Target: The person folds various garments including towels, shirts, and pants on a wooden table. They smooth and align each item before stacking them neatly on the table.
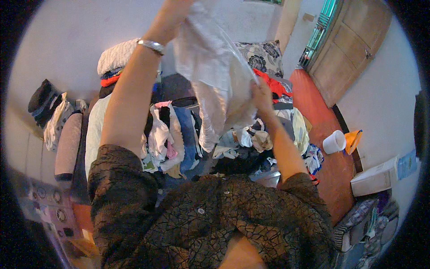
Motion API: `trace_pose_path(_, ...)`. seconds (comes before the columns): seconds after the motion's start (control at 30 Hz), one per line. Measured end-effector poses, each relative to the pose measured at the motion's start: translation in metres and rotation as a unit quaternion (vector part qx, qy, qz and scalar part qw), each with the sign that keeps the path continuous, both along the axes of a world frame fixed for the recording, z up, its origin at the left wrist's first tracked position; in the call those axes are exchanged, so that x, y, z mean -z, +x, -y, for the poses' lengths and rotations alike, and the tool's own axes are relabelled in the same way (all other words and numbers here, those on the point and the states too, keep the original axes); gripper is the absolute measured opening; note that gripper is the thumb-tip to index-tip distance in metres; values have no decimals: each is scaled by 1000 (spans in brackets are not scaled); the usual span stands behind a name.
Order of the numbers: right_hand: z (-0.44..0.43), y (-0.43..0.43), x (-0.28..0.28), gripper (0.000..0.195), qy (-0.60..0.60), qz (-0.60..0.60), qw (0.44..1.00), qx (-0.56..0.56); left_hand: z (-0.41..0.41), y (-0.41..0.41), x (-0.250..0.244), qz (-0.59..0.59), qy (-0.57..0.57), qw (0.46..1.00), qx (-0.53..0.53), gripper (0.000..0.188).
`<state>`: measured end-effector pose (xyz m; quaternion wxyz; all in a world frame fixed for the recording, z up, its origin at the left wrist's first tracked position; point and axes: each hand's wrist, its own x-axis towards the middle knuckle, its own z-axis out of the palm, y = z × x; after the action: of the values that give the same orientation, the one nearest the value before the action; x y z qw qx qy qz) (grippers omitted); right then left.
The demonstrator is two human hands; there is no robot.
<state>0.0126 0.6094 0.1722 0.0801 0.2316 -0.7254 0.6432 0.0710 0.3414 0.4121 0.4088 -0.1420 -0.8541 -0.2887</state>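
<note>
A thin white cloth garment hangs between my raised hands, in front of a sofa heaped with clothes. My left hand grips its upper part near the top edge of the picture; the fingertips are cut off or hidden by the cloth. My right hand is lower and to the right, closed on the garment's edge. Beneath it lie a white garment with pink parts, blue denim and a heap of small crumpled clothes. The garment hides part of the sofa behind.
Folded clothes with a cream knitted piece are stacked at the back left. A floral cushion and red cloth are at the back right. On the red floor stands a white bucket, near a white box and a wooden door.
</note>
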Motion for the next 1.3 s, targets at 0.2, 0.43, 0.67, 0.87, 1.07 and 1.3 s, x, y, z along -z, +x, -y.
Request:
trace_pose_path(0.2, 6, 7, -131, 21, 197, -278, 940, -8, -55, 23, 74, 44, -98, 994, 14, 47)
trace_pose_path(0.43, 43, 23, -181, 29, 256, -389, 885, -7, -73, 18, 132, 147, 55, 986, -50, 20)
trace_pose_path(0.67, 34, 5, -200, 30, 248, -361, 899, -14, -132, 30, 172, 208, 281, 919, 181, 28)
trace_pose_path(0.87, 21, 11, -212, 29, 271, -364, 891, 23, -152, 42, 205, 70, 176, 982, -25, 36)
trace_pose_path(1.07, 7, 16, -224, 25, 321, -349, 880, -31, -127, 21, 238, 90, 71, 991, -66, 21)
trace_pose_path(1.3, -69, -56, -201, 18, 507, -443, 737, 51, -11, 11, 118, -141, 14, 968, -206, 25)
